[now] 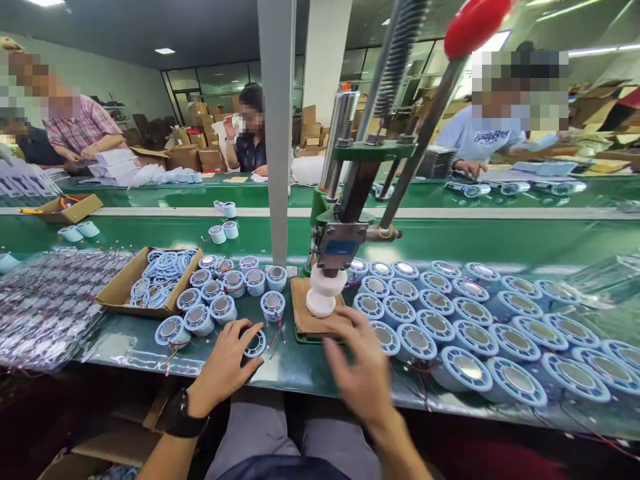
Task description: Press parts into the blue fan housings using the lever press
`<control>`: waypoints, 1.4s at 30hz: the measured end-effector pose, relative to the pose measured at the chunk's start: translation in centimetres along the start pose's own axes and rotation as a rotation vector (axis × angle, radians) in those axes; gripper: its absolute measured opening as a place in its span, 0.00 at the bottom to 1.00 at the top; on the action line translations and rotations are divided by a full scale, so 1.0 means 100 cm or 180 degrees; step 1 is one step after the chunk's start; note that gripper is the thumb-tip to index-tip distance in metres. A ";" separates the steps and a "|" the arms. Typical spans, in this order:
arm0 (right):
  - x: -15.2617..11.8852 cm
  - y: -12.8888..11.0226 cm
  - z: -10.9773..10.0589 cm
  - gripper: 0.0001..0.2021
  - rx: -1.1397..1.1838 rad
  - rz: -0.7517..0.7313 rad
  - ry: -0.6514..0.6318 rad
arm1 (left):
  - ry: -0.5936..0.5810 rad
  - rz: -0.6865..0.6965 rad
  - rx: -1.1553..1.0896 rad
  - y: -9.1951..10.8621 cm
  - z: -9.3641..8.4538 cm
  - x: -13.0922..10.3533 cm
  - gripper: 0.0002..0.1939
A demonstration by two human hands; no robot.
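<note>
1. The left hand curls thumb and forefinger around a round blue unit near the front edge of the green bench.
2. The right hand, fingers loosely spread, hangs beside the brown pad of a hand press; blurred, it appears to hold nothing.
3. Rows of matching units stand right of the hand press.

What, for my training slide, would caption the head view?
Left hand around a round blue part, right hand near a lever press, similar parts either side.
</note>
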State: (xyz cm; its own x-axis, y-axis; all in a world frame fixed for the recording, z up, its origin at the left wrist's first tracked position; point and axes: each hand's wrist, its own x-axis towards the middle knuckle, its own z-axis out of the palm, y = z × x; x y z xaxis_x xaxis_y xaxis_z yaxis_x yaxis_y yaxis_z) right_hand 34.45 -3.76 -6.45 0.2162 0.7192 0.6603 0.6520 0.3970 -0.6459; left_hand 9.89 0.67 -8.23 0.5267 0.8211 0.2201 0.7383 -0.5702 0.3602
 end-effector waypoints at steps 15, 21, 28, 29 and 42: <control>-0.045 -0.009 0.047 0.23 0.0115 0.0145 -0.0713 | 0.0606 -0.0764 -0.1618 0.032 0.006 -0.016 0.34; -0.057 -0.002 0.048 0.30 0.0151 0.0089 -0.0273 | 0.0166 -0.0280 -0.1149 0.066 -0.002 0.016 0.34; -0.062 0.001 0.053 0.31 -0.0061 0.0107 -0.0172 | 0.0175 -0.0913 -0.1409 0.066 0.003 0.013 0.32; -0.063 0.002 0.053 0.32 -0.0048 0.0116 -0.0180 | 0.0220 -0.0933 -0.1450 0.065 0.005 0.012 0.31; -0.042 -0.009 0.025 0.32 -0.0526 -0.0293 -0.1253 | 0.0421 -0.0597 -0.1663 0.065 0.024 0.009 0.28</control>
State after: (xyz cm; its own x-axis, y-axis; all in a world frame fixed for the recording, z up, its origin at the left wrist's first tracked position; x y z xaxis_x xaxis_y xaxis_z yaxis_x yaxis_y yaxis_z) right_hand 31.12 -5.75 -9.62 -0.1209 0.8603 0.4953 0.7700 0.3961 -0.5001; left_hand 16.16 -2.34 -7.91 0.3246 0.9225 0.2088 0.4901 -0.3528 0.7971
